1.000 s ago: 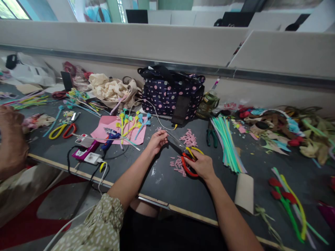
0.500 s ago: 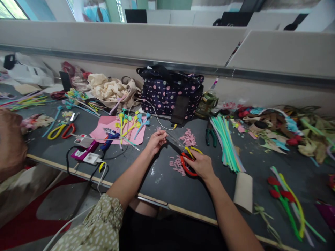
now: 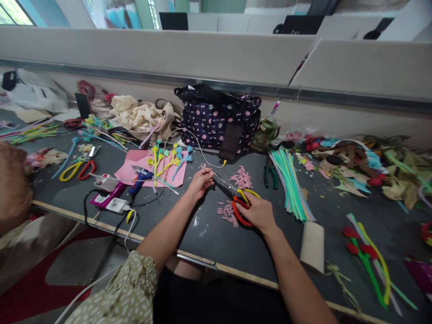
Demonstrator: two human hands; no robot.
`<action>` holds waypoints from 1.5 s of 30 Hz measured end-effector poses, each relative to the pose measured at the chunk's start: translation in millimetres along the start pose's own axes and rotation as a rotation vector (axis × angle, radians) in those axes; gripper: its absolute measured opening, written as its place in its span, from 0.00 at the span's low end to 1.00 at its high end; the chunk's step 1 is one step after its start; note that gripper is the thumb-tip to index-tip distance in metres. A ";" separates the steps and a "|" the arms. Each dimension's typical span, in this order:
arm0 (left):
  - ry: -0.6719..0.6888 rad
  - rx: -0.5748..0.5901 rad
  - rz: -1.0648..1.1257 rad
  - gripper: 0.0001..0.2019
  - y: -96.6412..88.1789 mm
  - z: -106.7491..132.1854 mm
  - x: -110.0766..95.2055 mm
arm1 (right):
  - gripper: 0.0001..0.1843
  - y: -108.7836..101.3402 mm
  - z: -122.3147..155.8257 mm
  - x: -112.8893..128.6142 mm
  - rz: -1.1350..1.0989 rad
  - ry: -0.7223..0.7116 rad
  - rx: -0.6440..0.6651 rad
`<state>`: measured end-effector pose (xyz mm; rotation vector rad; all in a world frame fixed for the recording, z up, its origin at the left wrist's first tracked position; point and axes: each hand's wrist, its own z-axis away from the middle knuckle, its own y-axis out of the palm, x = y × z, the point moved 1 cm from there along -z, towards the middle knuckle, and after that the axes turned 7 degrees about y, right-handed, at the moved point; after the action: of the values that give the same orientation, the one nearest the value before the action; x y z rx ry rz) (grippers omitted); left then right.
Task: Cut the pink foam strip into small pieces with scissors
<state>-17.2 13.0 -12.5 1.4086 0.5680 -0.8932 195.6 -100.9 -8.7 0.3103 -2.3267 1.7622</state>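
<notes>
My right hand [image 3: 258,211] grips scissors [image 3: 241,194] by their red and yellow handles, the blades pointing away and to the left. At the blade tips, my left hand [image 3: 201,183] is closed in a pinch. Whatever lies between its fingertips is too small to make out. Short pink pieces [image 3: 241,177] lie in a pile just beyond the scissors, and more pink pieces [image 3: 229,216] are scattered on the near side, beside the red handle.
Left are a blue glue gun [image 3: 140,178], a power strip [image 3: 108,198], pink paper [image 3: 130,163] and other scissors [image 3: 78,168]. A dotted bag [image 3: 205,117] stands behind. Rightward lie pliers [image 3: 271,173], green pipe cleaners [image 3: 292,189] and a cardboard tube [image 3: 312,246]. Another person's arm [image 3: 13,189] rests far left.
The view has shifted very slightly. Both hands and the scissors keep nearly the same place, with the left hand still pinched at the blade tips.
</notes>
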 end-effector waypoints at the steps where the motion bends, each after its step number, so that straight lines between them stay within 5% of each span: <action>1: 0.000 0.003 0.000 0.16 0.3 0.2 0.0 | 0.24 -1.4 0.0 1.1 0.000 0.000 0.005; 45: -0.015 0.017 -0.007 0.17 4.1 4.1 -4.3 | 0.22 -1.1 1.0 2.5 -0.031 0.000 0.041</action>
<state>-17.0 9.6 -6.2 1.4147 0.5555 -0.9156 193.5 -102.3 -7.2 0.3510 -2.2758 1.7968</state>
